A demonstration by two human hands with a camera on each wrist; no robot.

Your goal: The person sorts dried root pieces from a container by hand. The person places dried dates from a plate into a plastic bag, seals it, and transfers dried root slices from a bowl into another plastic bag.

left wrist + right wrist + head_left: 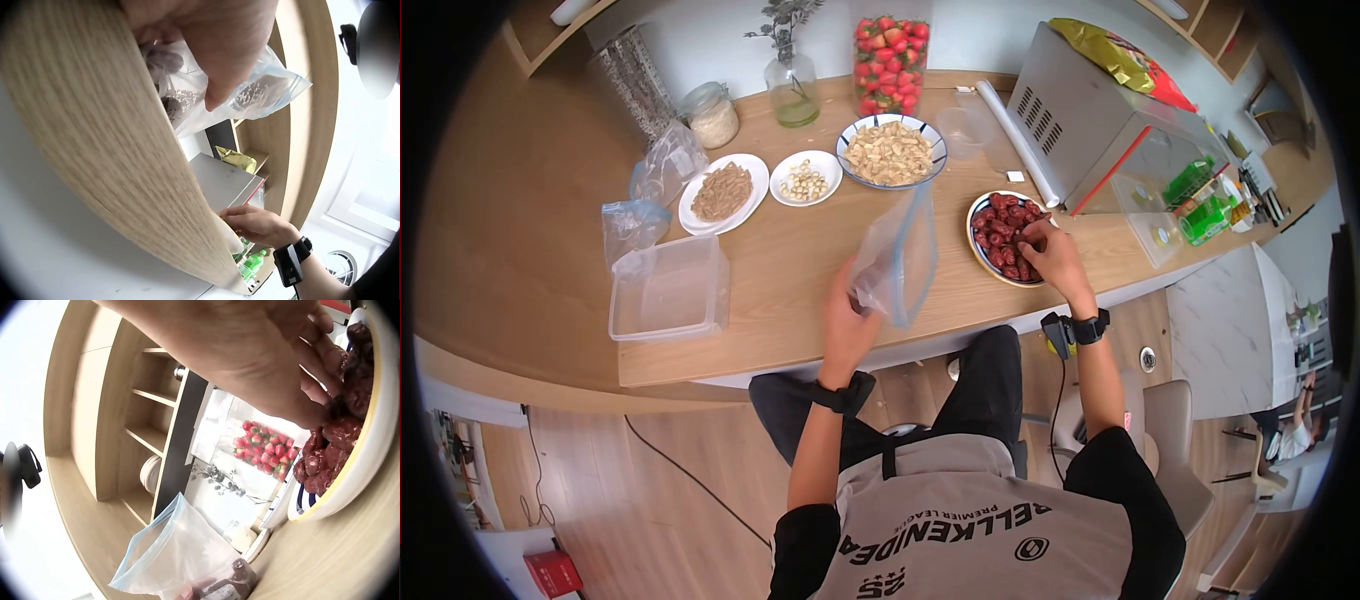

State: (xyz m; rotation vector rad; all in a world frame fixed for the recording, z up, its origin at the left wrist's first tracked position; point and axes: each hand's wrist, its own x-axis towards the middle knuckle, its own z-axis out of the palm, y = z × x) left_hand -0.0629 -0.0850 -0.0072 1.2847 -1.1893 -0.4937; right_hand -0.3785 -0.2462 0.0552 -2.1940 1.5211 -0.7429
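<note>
Near the table's front edge, my left hand [847, 318] grips a clear zip-top bag [892, 262] by its lower side. The bag stands upright with its blue-edged mouth spread apart, and in the right wrist view a few dark red dates [239, 569] show at its bottom. To the right sits a blue-patterned bowl with a yellow rim [369, 447], heaped with wrinkled red dates [997, 232]. My right hand [1055, 258] reaches into that heap, thumb and fingertips curled together on a date; the fingertips are partly hidden among the dates.
Behind the bag stand a bowl of pale dried slices [890, 153], a plate of white seeds [806, 183] and a plate of brown pieces [722, 192]. An uncovered plastic box [668, 290] lies left. Right of the date bowl are a white roll [1018, 145] and a grey appliance [1065, 110].
</note>
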